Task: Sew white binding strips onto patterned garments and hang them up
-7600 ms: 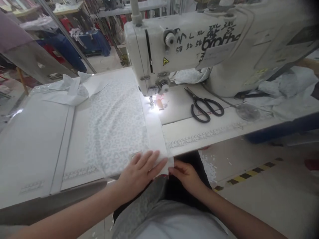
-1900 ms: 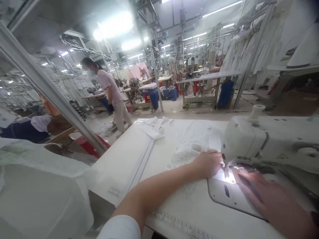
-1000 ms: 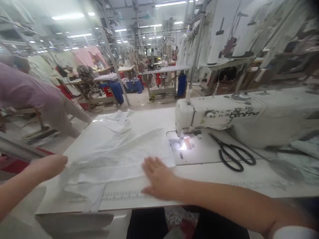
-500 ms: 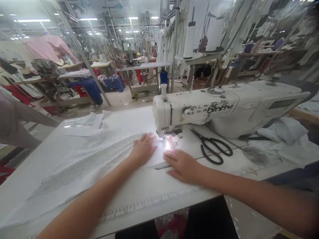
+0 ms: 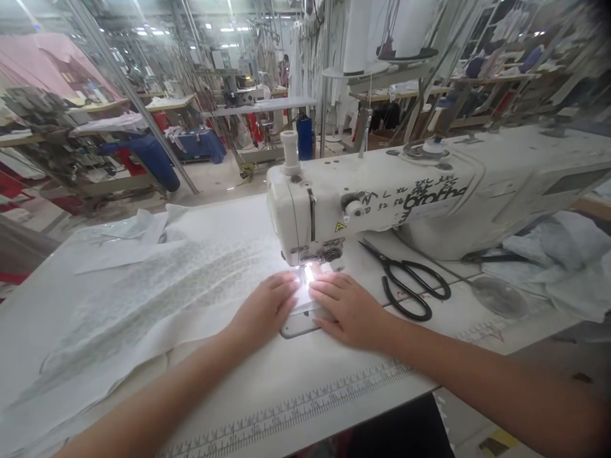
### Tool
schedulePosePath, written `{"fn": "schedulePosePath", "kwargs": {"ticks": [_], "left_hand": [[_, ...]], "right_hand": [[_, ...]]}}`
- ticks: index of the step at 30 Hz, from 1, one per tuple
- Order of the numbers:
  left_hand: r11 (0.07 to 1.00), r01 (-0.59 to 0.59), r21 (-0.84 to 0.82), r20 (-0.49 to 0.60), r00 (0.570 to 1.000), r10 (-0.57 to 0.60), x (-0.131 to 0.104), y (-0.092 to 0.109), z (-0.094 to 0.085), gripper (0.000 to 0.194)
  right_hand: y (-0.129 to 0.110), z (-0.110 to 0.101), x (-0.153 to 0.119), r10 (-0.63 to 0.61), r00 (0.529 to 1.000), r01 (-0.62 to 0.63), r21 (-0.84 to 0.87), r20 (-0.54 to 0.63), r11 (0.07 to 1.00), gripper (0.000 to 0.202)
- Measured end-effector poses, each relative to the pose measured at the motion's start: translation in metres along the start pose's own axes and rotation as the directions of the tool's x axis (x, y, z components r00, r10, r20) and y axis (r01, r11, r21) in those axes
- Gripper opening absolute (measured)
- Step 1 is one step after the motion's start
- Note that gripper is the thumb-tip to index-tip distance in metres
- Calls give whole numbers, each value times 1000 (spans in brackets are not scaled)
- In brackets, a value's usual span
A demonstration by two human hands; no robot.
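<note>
Item: white patterned fabric [image 5: 157, 299], one piece, spread flat on the sewing table [image 5: 267, 407]. Its right edge runs up to the lit needle area [image 5: 308, 275] of the sewing machine [image 5: 382, 197]; the rest trails away from the machine to the left, toward the table's near left corner.

Left hand [image 5: 265, 308]: palm down on the fabric, just left of the needle area. Fingers extended and together, pressing flat; nothing is pinched or enclosed.

Right hand [image 5: 348, 308]: palm down, just right of the needle area and in front of the machine head. Fingers extended and flat, resting on the metal plate [image 5: 298, 324] and the fabric edge; nothing is gripped. The two hands lie close beside each other, fingertips toward the needle.

Sewing machine: white, industrial, handwritten black marks on its arm, yellow warning sticker on the head, work light on.

Black scissors [image 5: 405, 283]: closed, lying on the table right of the needle area, in front of the machine's arm, apart from the right hand.

Printed ruler strip [image 5: 296, 410]: along the table's near edge, in front of the machine.

Loose white cloth pieces [image 5: 138, 226]: at the table's far side, left of the machine.

Pale crumpled fabric [image 5: 554, 254]: right of the machine's base.

Workshop tables and racks: behind the machine, blurred.
</note>
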State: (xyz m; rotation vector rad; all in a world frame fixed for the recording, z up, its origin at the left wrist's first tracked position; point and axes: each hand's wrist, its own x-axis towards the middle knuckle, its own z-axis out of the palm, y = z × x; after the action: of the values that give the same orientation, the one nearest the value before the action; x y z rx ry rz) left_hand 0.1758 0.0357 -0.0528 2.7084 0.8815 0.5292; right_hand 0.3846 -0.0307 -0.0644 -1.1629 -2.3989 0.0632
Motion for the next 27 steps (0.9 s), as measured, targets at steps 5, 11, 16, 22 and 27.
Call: {"fn": "schedulePosePath", "kwargs": {"ticks": [5,11,16,22,27], "left_hand": [[1000,7,2,47,999,-7,0,4,3,27],[1000,16,3,81,997,-16,1,0,4,29],[1000,10,-1,86,996,-10,-1,-2,6,30],[1000,19,-12,79,997,-18,0,0,6,30],[1000,19,-13,80,997,-18,0,-1,7,31]], "right_hand": [[0,-1,1,13,999,-11,-39,38,999,42],[-2,-2,1,49,997,-44,-71,61,996,43],[-2,-2,3,73,994,-65,-86,83,994,44],[-2,-1,1,76,993,-69,-79,89,995,45],[-1,-2,0,73,994,-68,-69,77,995,44]]}}
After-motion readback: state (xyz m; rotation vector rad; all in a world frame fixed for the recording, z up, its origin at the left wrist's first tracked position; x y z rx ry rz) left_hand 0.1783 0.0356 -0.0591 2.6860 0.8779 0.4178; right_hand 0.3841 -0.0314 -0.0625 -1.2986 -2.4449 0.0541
